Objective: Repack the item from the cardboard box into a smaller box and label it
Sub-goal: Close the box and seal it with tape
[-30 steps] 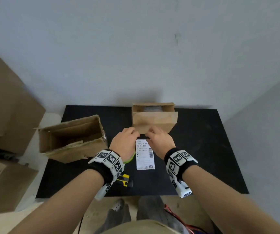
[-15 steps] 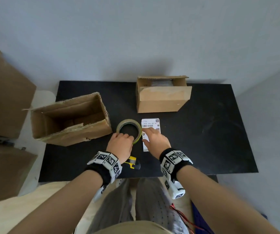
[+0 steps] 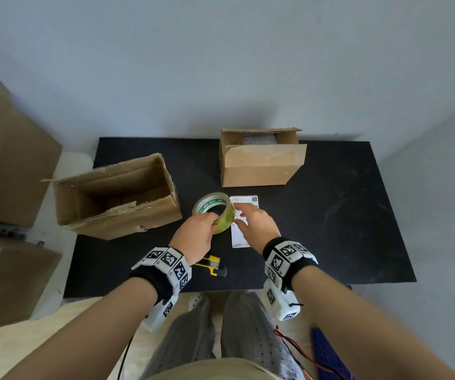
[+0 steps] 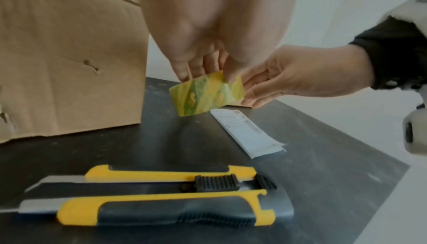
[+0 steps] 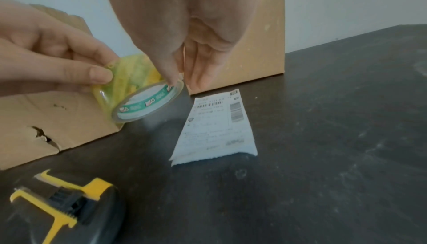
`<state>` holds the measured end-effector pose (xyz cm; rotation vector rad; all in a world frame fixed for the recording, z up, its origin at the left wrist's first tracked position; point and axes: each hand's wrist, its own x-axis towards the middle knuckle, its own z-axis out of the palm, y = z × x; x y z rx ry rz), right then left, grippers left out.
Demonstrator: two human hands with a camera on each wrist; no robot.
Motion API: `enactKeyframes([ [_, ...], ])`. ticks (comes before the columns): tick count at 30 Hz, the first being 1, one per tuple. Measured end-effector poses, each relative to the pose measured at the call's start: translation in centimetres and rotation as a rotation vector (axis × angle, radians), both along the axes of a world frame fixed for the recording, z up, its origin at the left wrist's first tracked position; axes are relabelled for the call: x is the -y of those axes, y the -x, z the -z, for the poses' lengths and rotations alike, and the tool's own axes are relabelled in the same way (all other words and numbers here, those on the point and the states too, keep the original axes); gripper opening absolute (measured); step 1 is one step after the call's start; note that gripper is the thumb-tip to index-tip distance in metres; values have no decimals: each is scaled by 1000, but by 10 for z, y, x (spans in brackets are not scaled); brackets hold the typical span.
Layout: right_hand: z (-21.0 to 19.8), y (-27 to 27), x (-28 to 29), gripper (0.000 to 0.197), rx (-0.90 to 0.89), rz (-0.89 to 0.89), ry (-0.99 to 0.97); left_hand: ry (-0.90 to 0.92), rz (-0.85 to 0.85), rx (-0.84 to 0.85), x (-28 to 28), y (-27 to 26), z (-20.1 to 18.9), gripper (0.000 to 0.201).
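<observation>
My left hand [image 3: 213, 221] grips a roll of clear tape [image 3: 215, 212] with a green-printed core, lifted just above the black table [image 3: 344, 215]. In the right wrist view its thumb and fingers pinch the roll [image 5: 138, 99]. My right hand [image 3: 244, 219] reaches in from the right, and its straight fingers and thumb touch the roll's rim. The white shipping label [image 3: 239, 238] lies flat under that hand; its barcodes show in the right wrist view [image 5: 217, 125]. The smaller box [image 3: 256, 168] stands behind with its flaps open and a wrapped item [image 3: 259, 138] inside. The bigger cardboard box [image 3: 127, 218] lies open to the left.
A yellow and black utility knife [image 3: 212, 266] lies on the table's near edge beneath my left wrist, large in the left wrist view [image 4: 161, 202]. Big cardboard boxes [image 3: 6, 149] stand off the table to the left. A grey wall rises behind the table.
My left hand has lifted the tape roll off the table and tilted it. My right hand has come off the label and moved left onto the roll.
</observation>
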<state>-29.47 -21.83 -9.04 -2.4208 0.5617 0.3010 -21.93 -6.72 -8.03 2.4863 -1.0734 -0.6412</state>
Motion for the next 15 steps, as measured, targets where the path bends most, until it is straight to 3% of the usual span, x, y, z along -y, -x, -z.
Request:
enactKeyframes([
  [8, -37, 11, -2, 33, 209, 91, -19, 172, -53, -106, -2, 8, -32, 25],
  [15, -63, 11, -5, 29, 396, 108, 24, 285, 30, 10, -12, 6, -53, 12],
])
